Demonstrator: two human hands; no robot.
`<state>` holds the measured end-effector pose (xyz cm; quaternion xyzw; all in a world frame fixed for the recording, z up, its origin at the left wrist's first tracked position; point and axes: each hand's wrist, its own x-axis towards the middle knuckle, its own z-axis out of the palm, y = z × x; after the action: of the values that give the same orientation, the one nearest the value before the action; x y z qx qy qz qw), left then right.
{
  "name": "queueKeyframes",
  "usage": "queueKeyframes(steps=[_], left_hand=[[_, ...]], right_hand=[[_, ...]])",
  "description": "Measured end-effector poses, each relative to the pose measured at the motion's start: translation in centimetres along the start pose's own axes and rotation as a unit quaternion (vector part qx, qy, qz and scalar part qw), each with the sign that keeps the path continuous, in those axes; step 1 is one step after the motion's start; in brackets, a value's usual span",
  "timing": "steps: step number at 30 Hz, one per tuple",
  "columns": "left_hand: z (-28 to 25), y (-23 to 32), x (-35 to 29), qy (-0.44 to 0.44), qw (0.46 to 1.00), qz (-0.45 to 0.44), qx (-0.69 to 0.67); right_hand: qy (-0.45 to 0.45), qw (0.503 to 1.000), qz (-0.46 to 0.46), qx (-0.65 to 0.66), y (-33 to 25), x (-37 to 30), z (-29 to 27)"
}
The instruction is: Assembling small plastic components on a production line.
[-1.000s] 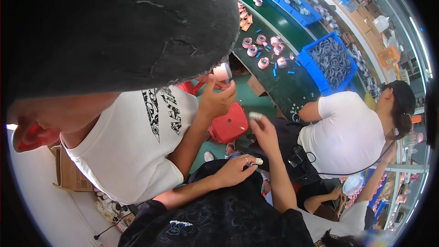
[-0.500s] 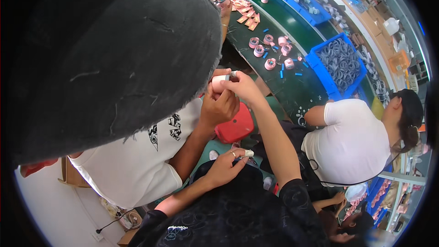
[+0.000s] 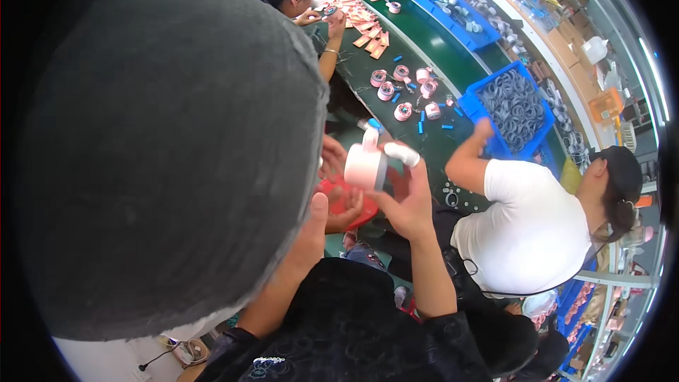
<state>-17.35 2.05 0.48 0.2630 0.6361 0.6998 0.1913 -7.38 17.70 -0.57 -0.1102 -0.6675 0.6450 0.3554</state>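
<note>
My right hand is closed round a pale pink round housing with a grey rim and a short neck pointing up. A white wrap covers one of its fingers. Blue shows at the tip of the neck. Just left of the housing are the co-worker's hands, blurred and partly hidden. Lower down, my left hand has its thumb stretched up and appears to hold nothing. The co-worker's dark cap hides part of that hand.
Several pink round units and small blue cylinders lie on the dark green bench. Beyond stand a blue crate of grey rings and a blue tray. A person in white sits at right. A red stool is below.
The housing has come away from the co-worker's grip into my right hand, neck up. My left hand has risen and moved left. The dark cap has shifted nearer, covering more.
</note>
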Motion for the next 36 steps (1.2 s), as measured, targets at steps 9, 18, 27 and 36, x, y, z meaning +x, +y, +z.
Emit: queueKeyframes(steps=[9,18,27,36], left_hand=[[1.6,-1.7,1.0,-0.204,0.945,-0.046,-0.251],[2.1,-1.2,0.0,-0.230,0.946,-0.012,-0.230],[2.1,-1.9,0.0,-0.265,0.938,0.133,-0.181],[0.4,-1.6,0.4,0.004,0.997,0.011,-0.073]], right_hand=[[-0.050,0.998,-0.029,-0.033,-3.4,-3.9,-2.0],[-0.025,0.988,0.144,0.051,-3.7,-6.4,-2.8],[0.029,0.982,0.146,0.117,-4.3,-6.7,-1.9],[-0.002,0.998,0.032,-0.051,-5.2,-6.5,-2.6]])
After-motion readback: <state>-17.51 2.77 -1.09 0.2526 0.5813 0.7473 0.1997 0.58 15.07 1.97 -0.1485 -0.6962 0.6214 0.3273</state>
